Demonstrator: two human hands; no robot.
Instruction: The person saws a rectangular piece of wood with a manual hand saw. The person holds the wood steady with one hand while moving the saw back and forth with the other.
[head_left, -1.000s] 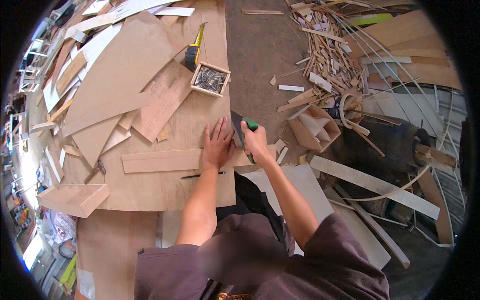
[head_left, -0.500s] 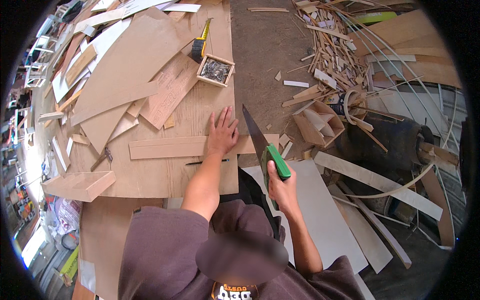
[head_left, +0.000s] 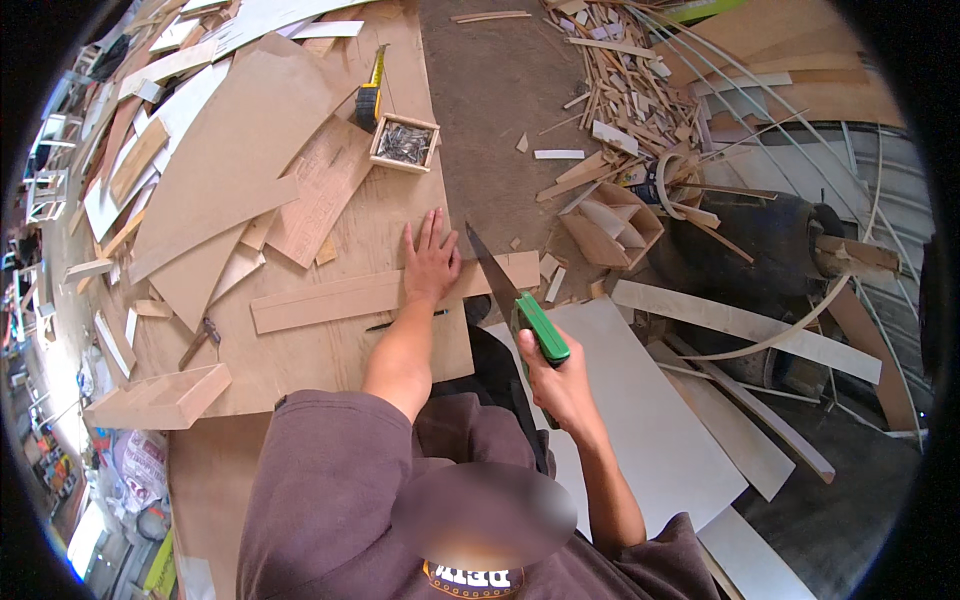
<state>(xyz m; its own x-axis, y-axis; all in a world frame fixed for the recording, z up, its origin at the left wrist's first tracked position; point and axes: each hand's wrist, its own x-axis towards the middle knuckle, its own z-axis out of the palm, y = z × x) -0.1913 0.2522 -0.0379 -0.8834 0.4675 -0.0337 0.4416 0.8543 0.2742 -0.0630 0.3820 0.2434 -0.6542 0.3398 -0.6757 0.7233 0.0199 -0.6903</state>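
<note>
My left hand (head_left: 432,268) lies flat, fingers spread, across a long narrow wooden board (head_left: 330,300) on the workbench, whose right end juts past the bench edge. In my right hand (head_left: 562,372) is a handsaw, gripped by its green handle (head_left: 541,328). Its dark blade (head_left: 490,262) slants up and left across the overhanging end, just right of the bench edge; whether the teeth touch the wood I cannot tell. A dark pen or pencil (head_left: 405,320) rests on the bench by my left wrist, partly behind it.
On the workbench (head_left: 300,370) are a small wooden box of metal pieces (head_left: 404,143), a yellow-black tape measure (head_left: 369,100), a hammer-like tool (head_left: 200,342) and large panel offcuts (head_left: 230,150). Scrap wood (head_left: 640,90) and a white panel (head_left: 630,420) lie to the right.
The whole view has shifted and turned slightly. My right hand has drawn the saw a little back toward me. The left hand stays on the board.
</note>
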